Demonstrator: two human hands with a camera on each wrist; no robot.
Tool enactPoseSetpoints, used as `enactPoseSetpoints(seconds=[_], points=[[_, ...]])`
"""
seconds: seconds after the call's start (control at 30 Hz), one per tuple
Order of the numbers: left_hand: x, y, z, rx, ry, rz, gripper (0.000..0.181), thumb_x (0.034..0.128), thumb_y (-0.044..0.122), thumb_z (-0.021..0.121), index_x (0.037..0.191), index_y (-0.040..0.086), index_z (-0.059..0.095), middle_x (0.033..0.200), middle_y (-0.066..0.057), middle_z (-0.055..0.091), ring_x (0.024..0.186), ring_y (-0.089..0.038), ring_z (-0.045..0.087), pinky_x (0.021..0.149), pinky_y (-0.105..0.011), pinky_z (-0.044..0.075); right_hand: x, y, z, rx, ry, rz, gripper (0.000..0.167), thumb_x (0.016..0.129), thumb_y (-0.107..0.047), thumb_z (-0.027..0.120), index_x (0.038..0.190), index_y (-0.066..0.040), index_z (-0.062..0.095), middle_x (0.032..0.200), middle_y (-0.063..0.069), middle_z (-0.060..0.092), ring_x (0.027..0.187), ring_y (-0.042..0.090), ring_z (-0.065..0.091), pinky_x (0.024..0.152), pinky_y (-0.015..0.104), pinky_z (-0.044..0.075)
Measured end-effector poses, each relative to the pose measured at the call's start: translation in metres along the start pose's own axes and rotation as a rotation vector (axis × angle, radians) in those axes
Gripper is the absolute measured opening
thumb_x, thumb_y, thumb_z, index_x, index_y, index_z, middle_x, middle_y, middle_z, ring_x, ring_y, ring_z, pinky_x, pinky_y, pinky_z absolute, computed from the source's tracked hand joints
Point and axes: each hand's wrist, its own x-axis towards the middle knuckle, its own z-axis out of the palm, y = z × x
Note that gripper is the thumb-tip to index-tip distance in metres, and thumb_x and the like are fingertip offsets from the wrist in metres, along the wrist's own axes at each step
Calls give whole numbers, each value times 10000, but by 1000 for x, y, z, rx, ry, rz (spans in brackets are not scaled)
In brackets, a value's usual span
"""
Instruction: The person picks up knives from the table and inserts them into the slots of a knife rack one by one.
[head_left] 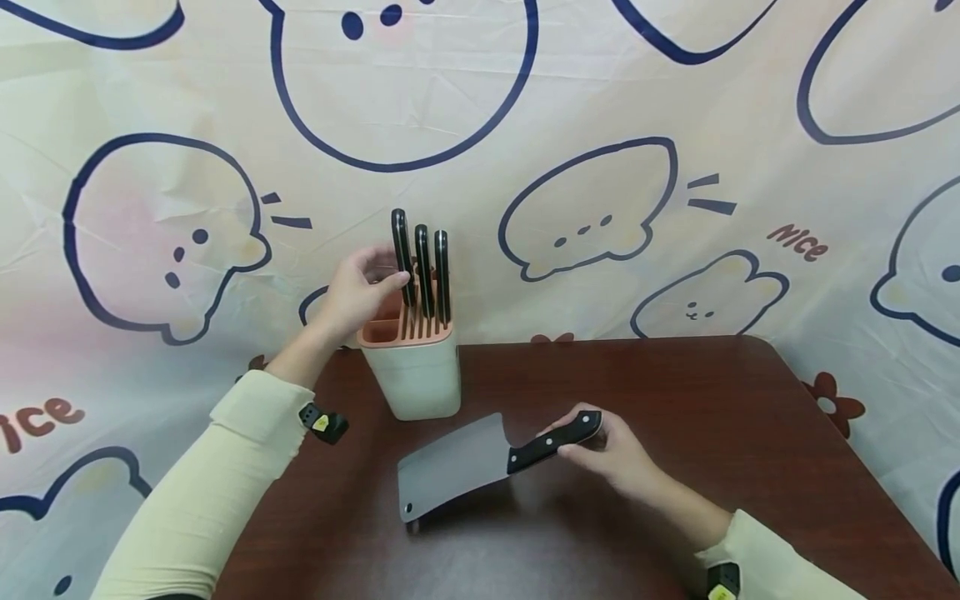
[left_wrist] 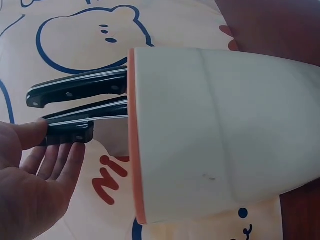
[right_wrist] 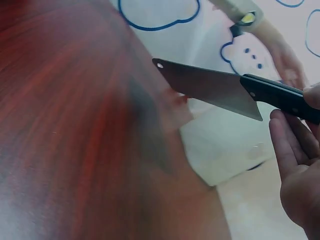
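My right hand grips the black riveted handle of a cleaver, its broad grey blade held over the table and pointing left. In the right wrist view the cleaver shows a hole near its blade's far corner. At the knife block, white with a salmon-coloured slotted top, my left hand pinches the handle of the leftmost knife. That handle stands higher than the two other knife handles beside it. In the left wrist view, some blade shows between the pinched handle and the block's rim.
A dark reddish-brown table lies under the block and the cleaver. Behind it hangs a pale cloth printed with blue-outlined cartoon animals. The block stands near the table's back edge, with open compartments on its left side.
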Motion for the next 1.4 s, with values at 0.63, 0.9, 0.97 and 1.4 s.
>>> enactPoseSetpoints(seconds=[0.63, 0.9, 0.97, 1.4], points=[[-5, -20, 6, -11, -55, -47, 433, 1023, 97, 613, 1419, -30, 491, 1375, -212, 558, 1275, -359, 563, 1075, -490, 469, -4, -50, -61, 132, 184, -138, 294, 979, 150, 493, 1234, 46, 594, 1179, 89, 735, 1090, 203, 703, 970, 266, 537], [-7, -22, 9, 5, -54, -68, 443, 1025, 95, 611, 1435, -15, 482, 1381, -205, 553, 1280, -360, 565, 1057, -487, 489, -2, -62, -76, 84, 198, -83, 281, 985, 137, 509, 1229, 30, 599, 1152, 55, 749, 1100, 175, 704, 974, 259, 535], [-7, -23, 9, 7, -55, -64, 450, 1027, 98, 610, 1442, -14, 478, 1379, -207, 554, 1279, -360, 565, 1058, -487, 488, 0, -65, -79, 68, 202, -60, 283, 988, 127, 519, 1236, 18, 600, 1149, 51, 752, 1103, 165, 703, 970, 254, 536], [-7, -24, 6, -36, -66, -50, 475, 1034, 149, 607, 1458, -12, 465, 1394, -206, 545, 1302, -358, 543, 1087, -500, 458, 9, -87, -84, -80, 257, 22, 318, 990, 31, 610, 1303, -26, 623, 1145, 50, 756, 1089, 143, 707, 961, 203, 520]])
